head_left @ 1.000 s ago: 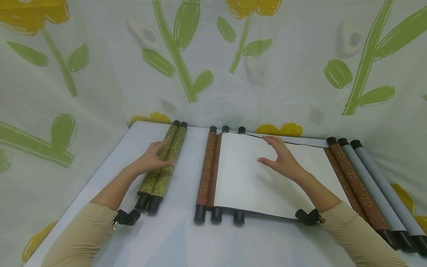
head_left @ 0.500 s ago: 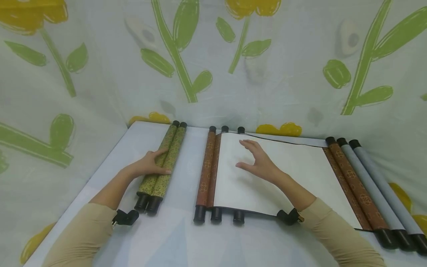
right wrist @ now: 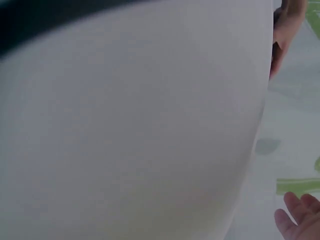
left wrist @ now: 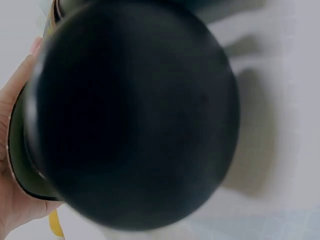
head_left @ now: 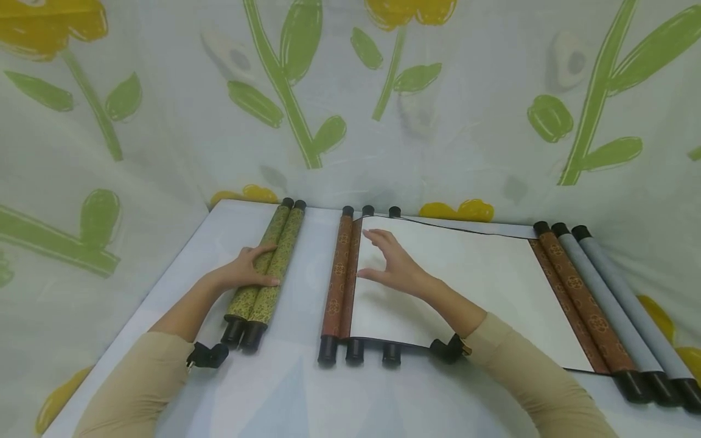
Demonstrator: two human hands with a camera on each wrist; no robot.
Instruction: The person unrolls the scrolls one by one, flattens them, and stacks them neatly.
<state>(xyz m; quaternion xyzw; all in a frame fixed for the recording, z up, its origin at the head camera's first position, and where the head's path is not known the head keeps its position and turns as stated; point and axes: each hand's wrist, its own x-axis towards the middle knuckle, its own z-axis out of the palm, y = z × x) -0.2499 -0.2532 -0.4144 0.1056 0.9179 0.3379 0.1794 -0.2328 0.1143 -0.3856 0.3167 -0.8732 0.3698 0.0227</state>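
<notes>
Two green-gold patterned rollers of a rolled-up hanging scroll [head_left: 282,258] lie side by side on the left of the table. My left hand [head_left: 241,269] holds them from the left, thumb and fingers curved over the tops. In the left wrist view, a black roller end [left wrist: 135,115] fills the picture and hides much of that hand. My right hand [head_left: 398,267] is above the white sheet [head_left: 471,286] of an unrolled brown scroll, thumb and fingers spread apart with nothing between them. It is near a pair of brown patterned rollers [head_left: 335,286] at the sheet's left edge.
At the sheet's right edge lies another brown patterned roller [head_left: 583,292]. Two grey-blue rollers [head_left: 605,298] lie against it, near the right side. A third black knob [head_left: 391,354] shows under the sheet. Behind the table hangs a flower-print curtain [head_left: 476,121].
My right hand has moved left across the white sheet toward the brown rollers. My left hand has come down onto the green scroll and stays there.
</notes>
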